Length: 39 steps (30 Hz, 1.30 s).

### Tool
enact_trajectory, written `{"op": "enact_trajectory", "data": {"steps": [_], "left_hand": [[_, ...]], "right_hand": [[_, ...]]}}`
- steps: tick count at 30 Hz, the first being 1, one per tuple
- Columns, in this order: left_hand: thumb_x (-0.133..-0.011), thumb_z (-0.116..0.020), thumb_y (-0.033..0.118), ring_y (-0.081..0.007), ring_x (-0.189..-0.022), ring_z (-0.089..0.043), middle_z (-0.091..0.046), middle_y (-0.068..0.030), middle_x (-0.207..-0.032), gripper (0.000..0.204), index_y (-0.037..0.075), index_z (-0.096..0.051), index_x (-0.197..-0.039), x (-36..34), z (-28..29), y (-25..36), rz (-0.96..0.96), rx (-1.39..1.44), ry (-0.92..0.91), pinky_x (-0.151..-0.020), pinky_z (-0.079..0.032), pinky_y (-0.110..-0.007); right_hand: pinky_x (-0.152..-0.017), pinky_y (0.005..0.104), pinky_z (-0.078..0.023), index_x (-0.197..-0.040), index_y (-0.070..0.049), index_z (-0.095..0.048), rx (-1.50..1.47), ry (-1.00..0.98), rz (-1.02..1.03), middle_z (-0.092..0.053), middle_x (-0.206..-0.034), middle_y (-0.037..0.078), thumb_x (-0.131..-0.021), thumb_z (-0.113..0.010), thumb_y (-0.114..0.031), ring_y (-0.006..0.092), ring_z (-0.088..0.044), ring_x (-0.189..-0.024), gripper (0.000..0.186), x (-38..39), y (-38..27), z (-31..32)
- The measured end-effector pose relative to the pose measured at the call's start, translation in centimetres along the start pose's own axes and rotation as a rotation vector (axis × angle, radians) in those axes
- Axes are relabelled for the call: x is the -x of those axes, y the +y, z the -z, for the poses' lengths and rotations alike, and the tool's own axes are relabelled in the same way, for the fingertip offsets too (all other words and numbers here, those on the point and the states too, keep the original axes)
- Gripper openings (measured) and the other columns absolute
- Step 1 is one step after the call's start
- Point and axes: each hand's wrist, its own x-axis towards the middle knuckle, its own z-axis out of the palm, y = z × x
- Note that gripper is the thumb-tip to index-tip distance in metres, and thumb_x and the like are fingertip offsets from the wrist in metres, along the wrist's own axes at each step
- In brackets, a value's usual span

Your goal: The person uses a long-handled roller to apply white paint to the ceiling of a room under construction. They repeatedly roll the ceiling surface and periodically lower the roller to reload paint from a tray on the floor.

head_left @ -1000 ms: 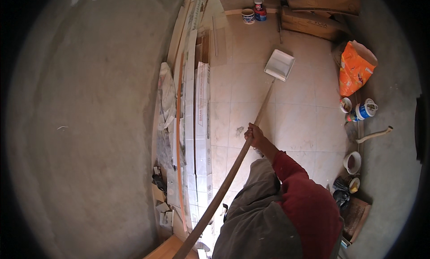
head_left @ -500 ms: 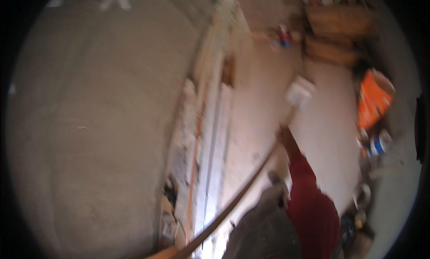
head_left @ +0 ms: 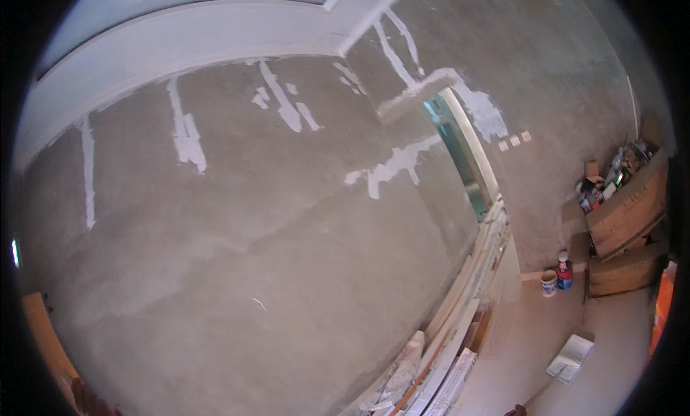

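At the lower left edge, my left hand (head_left: 92, 403) shows only in part, closed around a long wooden pole (head_left: 49, 337) whose end sticks up past it. My right hand (head_left: 516, 411) is barely inside the bottom edge, closed on the pole's other stretch. Beyond it a thin rod (head_left: 540, 394) runs up to a white, shallow, tray-like rectangle (head_left: 573, 357) low over or on the floor. Whether that is a tray or the tool's head, I cannot tell. The pole's middle is out of view.
A grey plastered wall (head_left: 237, 272) with white filler patches spans the left and middle. Long boards (head_left: 460, 330) lie along its foot. A doorway (head_left: 460, 150) is beyond. At right stand cardboard boxes (head_left: 625, 211), a small tub (head_left: 548, 284) and a red-blue bottle (head_left: 564, 276).
My view has swung up and left, bringing in the upper wall and doorway. My right arm and the white piece now sit lower in view; my left hand has come into sight.
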Motion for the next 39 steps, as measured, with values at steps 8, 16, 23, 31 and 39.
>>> {"op": "enact_trajectory", "data": {"steps": [8, 16, 23, 31, 39], "left_hand": [[-0.093, -0.063, 0.026, -0.0364, -0.091, -0.062, -0.059, -0.0163, -0.082, 0.028, 0.006, -0.057, -0.073, -0.4, -0.2, 0.9, -0.013, 0.013, 0.193, -0.088, -0.053, -0.052], [-0.090, -0.062, 0.018, -0.0284, -0.091, -0.062, -0.064, -0.0137, -0.089, 0.014, 0.006, -0.063, -0.083, 7.9, -5.8, -5.5, 0.151, -0.019, 0.275, -0.087, -0.052, -0.045], [-0.089, -0.063, 0.026, -0.0283, -0.087, -0.064, -0.065, -0.0145, -0.086, 0.021, 0.005, -0.066, -0.086, 15.0, -9.1, 1.3, 0.398, 0.407, 0.129, -0.083, -0.052, -0.045], [-0.087, -0.065, 0.035, -0.0281, -0.082, -0.065, -0.067, -0.0154, -0.083, 0.031, 0.005, -0.068, -0.089, 25.1, -12.3, 24.2, 0.649, 1.156, -0.464, -0.079, -0.052, -0.044], [-0.086, -0.066, 0.044, -0.0278, -0.077, -0.066, -0.068, -0.0163, -0.080, 0.041, 0.004, -0.071, -0.092, 33.4, -7.8, 39.5, 0.537, 1.499, -1.244, -0.075, -0.051, -0.044]], "right_hand": [[-0.052, 0.0452, -0.042, -0.079, -0.009, -0.054, -0.180, -0.171, -0.091, -0.050, -0.062, 0.010, -0.080, -0.064, -0.021, 0.0297, -0.049, -0.053, 0.016, 4.5, -3.4, -5.4], [-0.050, 0.0435, -0.041, -0.076, -0.011, -0.052, -0.274, -0.272, -0.094, -0.048, -0.060, 0.007, -0.082, -0.064, -0.023, 0.0269, -0.048, -0.052, 0.018, 9.9, -4.5, -8.1], [-0.049, 0.0420, -0.040, -0.074, -0.013, -0.050, -0.348, -0.324, -0.067, -0.046, -0.059, 0.005, -0.084, -0.064, -0.024, 0.0245, -0.046, -0.050, 0.020, 15.4, -5.6, -9.2], [-0.047, 0.0402, -0.039, -0.071, -0.016, -0.048, -0.393, -0.396, 0.099, -0.044, -0.057, 0.002, -0.085, -0.064, -0.026, 0.0217, -0.045, -0.048, 0.024, 22.1, -11.2, -10.7], [-0.041, 0.0279, -0.030, -0.070, -0.022, -0.043, -0.253, -0.524, 0.523, -0.037, -0.053, -0.007, -0.093, -0.063, -0.035, 0.0094, -0.036, -0.043, 0.034, 35.1, -28.5, -22.0]]}}
